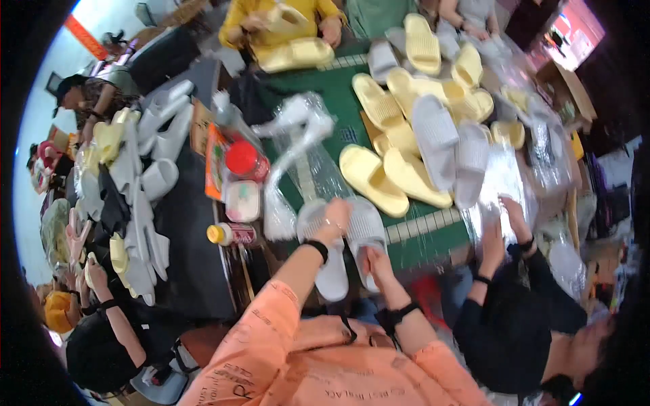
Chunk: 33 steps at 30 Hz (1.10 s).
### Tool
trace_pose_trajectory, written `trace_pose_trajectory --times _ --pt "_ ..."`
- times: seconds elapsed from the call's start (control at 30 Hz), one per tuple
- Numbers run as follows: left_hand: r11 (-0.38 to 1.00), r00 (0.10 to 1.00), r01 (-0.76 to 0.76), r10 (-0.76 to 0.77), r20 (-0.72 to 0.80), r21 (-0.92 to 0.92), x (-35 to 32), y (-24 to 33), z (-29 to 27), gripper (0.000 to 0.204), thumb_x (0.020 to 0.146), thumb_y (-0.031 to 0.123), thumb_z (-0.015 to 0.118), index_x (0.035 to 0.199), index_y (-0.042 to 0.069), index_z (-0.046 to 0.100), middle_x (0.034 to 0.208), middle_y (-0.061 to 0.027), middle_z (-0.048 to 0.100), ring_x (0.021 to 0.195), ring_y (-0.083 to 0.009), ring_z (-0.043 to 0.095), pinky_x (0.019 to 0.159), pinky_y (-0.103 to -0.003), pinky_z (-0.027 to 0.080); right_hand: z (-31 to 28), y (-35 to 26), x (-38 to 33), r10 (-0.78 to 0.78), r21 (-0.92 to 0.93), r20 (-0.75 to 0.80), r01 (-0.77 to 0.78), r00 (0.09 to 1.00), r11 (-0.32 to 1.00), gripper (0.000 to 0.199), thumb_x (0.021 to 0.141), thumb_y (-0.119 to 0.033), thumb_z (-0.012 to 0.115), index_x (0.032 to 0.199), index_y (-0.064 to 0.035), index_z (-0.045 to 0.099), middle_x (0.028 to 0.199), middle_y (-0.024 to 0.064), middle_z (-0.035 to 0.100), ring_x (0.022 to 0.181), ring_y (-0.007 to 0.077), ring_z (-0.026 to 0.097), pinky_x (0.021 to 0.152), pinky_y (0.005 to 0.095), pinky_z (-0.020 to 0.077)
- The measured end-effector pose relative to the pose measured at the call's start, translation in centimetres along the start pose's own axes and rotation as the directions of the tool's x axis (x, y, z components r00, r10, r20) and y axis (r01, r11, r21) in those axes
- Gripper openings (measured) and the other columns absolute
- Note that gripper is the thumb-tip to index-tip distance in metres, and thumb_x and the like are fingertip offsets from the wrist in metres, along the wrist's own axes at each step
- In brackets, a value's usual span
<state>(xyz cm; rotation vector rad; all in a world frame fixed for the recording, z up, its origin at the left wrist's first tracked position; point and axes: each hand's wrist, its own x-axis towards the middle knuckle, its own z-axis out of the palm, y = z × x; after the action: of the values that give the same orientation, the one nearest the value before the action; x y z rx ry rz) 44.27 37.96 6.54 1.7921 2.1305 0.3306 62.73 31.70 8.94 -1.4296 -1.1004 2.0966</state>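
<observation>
Left hand [333, 218] fingers curl over one grey slipper [323, 254]; right hand [374, 260] fingers grip the other slipper [366, 233].

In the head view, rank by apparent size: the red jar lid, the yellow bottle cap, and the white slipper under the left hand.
1. White slipper, clearly largest, though nearest the camera.
2. Red jar lid.
3. Yellow bottle cap, smallest.

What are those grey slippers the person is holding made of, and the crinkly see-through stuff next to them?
The grey slippers look like soft moulded foam or rubber: matte, thick-soled, ribbed, all one piece. The clear bags look like thin plastic film, glossy and crinkled with bright glints. Neither is certain by sight alone.
</observation>
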Motion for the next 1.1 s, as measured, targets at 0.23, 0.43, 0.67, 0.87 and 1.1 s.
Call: trace_pose_trajectory --times 0.23,0.43,0.67,0.87,1.1 --pt "0.978 0.965 0.135 -0.094 0.243 -0.16 -1.6 4.0 1.2 0.021 0.076 0.02 0.04 0.079 0.01 0.058 0.081 -0.0145 0.058 0.075 -0.0312 0.056 0.067 -0.039 0.044 -2.5 7.0 3.9 -0.046 -0.039 -0.216 0.038 0.975 0.998 0.013 0.083 -0.013 0.04 0.091 -0.0053 0.047 0.074 0.0043 0.048 0.062 0.0127 0.044 0.053 0.0251 0.0361" --pt "0.957 0.929 0.246 -0.187 0.32 -0.154 -1.1 2.5 2.1 0.027 0.077 0.026 0.039 0.079 0.009 0.06 0.085 -0.0137 0.058 0.079 -0.0303 0.056 0.072 -0.04 0.043 1.1 1.9 3.9 -0.021 0.558 -0.113 0.081 0.993 0.826 0.018 0.084 -0.014 0.035 0.095 -0.0066 0.046 0.073 0.0025 0.048 0.057 0.0132 0.043 0.047 0.0258 0.0343" --pt "0.969 0.905 0.223 -0.165 0.393 -0.106 0.3 2.9 -0.3 0.028 0.075 0.027 0.039 0.083 0.009 0.06 0.086 -0.0154 0.058 0.082 -0.0308 0.055 0.073 -0.039 0.043 2.2 -0.6 3.7 -0.132 0.503 -0.111 0.17 0.985 0.847 0.023 0.08 -0.006 0.037 0.1 -0.0068 0.048 0.094 0.0033 0.051 0.076 0.0133 0.05 0.055 0.0224 0.0402" --pt "0.97 0.923 0.179 -0.109 0.37 -0.162 0.1 3.3 1.2 0.026 0.074 0.026 0.042 0.083 0.008 0.059 0.085 -0.0148 0.057 0.08 -0.0312 0.055 0.073 -0.039 0.043 0.1 2.0 4.1 -0.074 0.555 -0.029 0.078 0.997 0.828 0.015 0.08 -0.008 0.041 0.093 -0.0057 0.048 0.082 0.001 0.051 0.068 0.0113 0.047 0.056 0.023 0.0386" --pt "0.52 0.841 0.128 -0.508 -0.185 -0.844 -0.1 -0.2 1.6 0.017 0.078 0.017 0.047 0.074 0.002 0.055 0.067 -0.0049 0.056 0.057 -0.0158 0.05 0.054 -0.027 0.04 1.0 0.4 -1.1 -0.041 0.353 -0.152 0.093 0.988 0.931 0.01 0.078 -0.004 0.046 0.086 0.0003 0.051 0.078 0.0032 0.052 0.068 0.013 0.049 0.058 0.0239 0.0405"
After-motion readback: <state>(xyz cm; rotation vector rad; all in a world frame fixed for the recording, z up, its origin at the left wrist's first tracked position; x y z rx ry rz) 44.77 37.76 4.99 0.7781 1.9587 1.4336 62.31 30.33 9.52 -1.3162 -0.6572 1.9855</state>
